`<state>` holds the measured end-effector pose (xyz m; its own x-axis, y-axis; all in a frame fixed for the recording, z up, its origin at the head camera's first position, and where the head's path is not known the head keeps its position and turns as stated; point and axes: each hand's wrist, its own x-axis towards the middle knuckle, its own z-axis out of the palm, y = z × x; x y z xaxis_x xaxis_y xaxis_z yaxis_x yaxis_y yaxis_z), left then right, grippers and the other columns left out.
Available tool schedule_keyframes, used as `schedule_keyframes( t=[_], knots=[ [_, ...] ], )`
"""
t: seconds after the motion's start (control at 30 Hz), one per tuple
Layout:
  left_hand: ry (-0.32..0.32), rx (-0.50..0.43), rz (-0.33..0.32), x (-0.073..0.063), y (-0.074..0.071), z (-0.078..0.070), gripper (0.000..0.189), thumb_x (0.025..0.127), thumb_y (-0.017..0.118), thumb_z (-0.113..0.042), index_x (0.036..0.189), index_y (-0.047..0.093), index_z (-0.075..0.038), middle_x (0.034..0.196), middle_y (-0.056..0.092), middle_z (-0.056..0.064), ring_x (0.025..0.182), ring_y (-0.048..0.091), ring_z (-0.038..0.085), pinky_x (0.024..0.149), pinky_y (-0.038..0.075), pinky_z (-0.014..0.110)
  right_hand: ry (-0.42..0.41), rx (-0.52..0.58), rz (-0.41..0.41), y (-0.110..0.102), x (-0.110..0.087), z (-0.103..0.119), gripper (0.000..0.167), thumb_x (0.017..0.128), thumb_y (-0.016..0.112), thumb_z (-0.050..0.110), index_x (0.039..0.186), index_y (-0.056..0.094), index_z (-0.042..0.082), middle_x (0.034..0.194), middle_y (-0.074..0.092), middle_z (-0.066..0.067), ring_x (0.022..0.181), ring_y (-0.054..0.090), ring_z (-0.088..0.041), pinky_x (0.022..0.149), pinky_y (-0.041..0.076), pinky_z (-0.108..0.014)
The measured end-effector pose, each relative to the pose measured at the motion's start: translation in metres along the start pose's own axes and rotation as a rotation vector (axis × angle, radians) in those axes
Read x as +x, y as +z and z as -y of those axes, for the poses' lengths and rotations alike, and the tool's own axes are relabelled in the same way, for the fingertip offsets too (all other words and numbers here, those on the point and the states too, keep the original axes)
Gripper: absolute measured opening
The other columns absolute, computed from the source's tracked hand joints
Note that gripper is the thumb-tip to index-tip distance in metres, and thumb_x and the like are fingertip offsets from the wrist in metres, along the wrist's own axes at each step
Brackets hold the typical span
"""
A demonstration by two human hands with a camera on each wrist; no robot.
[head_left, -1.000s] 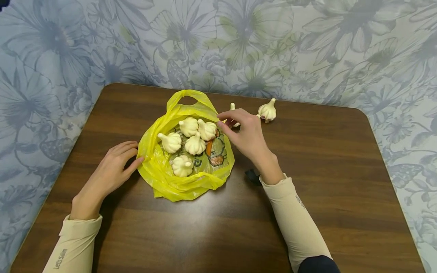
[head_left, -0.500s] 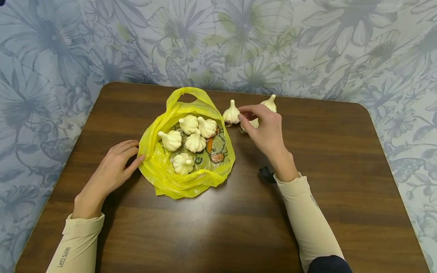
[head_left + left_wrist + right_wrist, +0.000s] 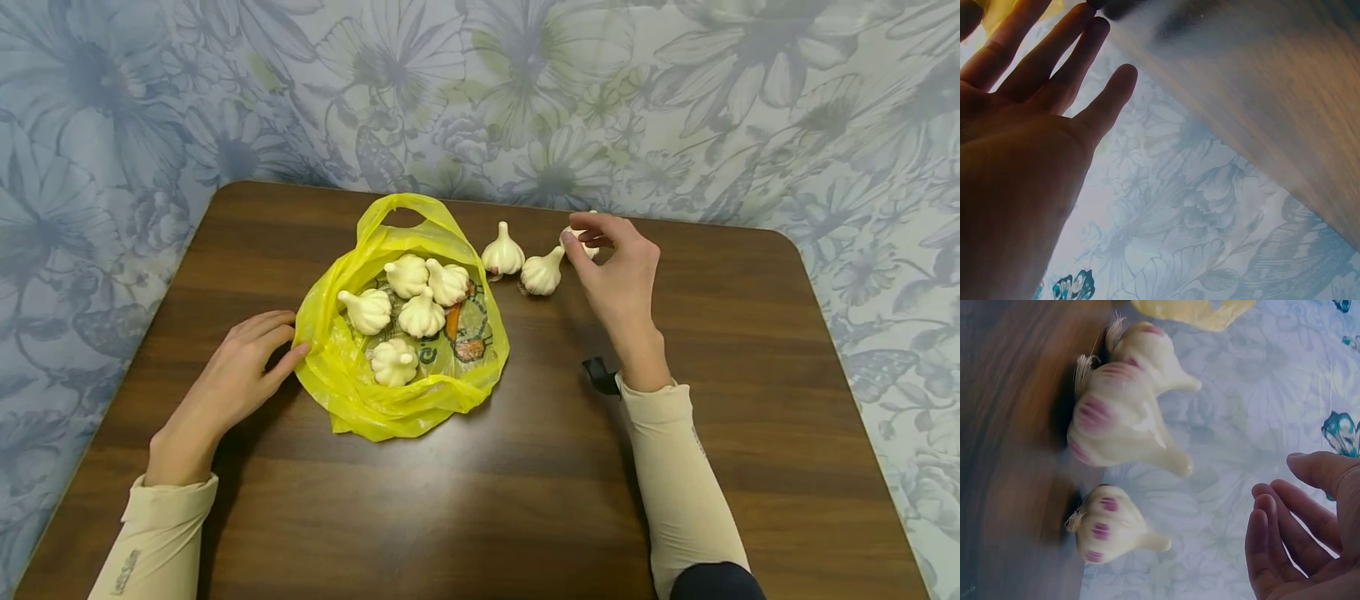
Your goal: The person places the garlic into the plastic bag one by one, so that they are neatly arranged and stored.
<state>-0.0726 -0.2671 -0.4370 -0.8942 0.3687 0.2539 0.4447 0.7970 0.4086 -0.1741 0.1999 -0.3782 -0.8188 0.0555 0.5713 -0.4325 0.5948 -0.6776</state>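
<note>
A yellow plastic bag (image 3: 397, 412) lies spread with its mouth up, and several garlic bulbs (image 3: 422, 315) sit inside it. My left hand (image 3: 228, 379) rests at the bag's left side, fingers extended and thumb touching the rim. To the right of the bag, three more bulbs stand on the table: one garlic bulb (image 3: 503, 252) near the handle, a second garlic bulb (image 3: 542, 273) beside it, and a third garlic bulb (image 3: 1113, 528) farther right. My right hand (image 3: 618, 267) hovers by that third bulb and partly covers it in the head view; the right wrist view shows the loosely bent fingers apart from it.
The brown wooden table (image 3: 480, 517) has its back edge against a floral-patterned wall (image 3: 540, 100). A black piece (image 3: 600, 377) of the wrist-worn gear shows at the right wrist. The bag's handle loop (image 3: 408, 202) points toward the wall.
My right hand has moved right, from the bag's rim past two garlic bulbs to the third, uncovering those two. The left hand stays at the bag.
</note>
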Motion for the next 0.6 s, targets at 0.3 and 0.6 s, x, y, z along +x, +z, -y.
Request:
schedule_keyframes(
  t=[0.3,0.6],
  knots=[
    [0.006,-0.009,-0.005,0.003,0.000,0.000,0.021,0.097,0.076,-0.012,0.112,0.073,0.002,0.129,0.067,0.027,0.130,0.056,0.049,0.106,0.042,0.071,0.033,-0.026,-0.004,-0.004,0.002,-0.010,0.021,0.093,0.082,0.014,0.112,0.081,0.006,0.106,0.081,-0.006,0.089,0.076,-0.024,0.082,0.061,-0.035],
    [0.002,-0.012,-0.004,0.001,0.001,0.001,0.021,0.095,0.077,-0.011,0.111,0.074,0.001,0.129,0.068,0.027,0.129,0.056,0.049,0.106,0.042,0.071,0.053,-0.048,0.095,0.006,-0.004,-0.019,0.023,0.092,0.083,0.013,0.113,0.080,0.003,0.106,0.080,-0.011,0.090,0.075,-0.030,0.077,0.063,-0.040]
  ],
)
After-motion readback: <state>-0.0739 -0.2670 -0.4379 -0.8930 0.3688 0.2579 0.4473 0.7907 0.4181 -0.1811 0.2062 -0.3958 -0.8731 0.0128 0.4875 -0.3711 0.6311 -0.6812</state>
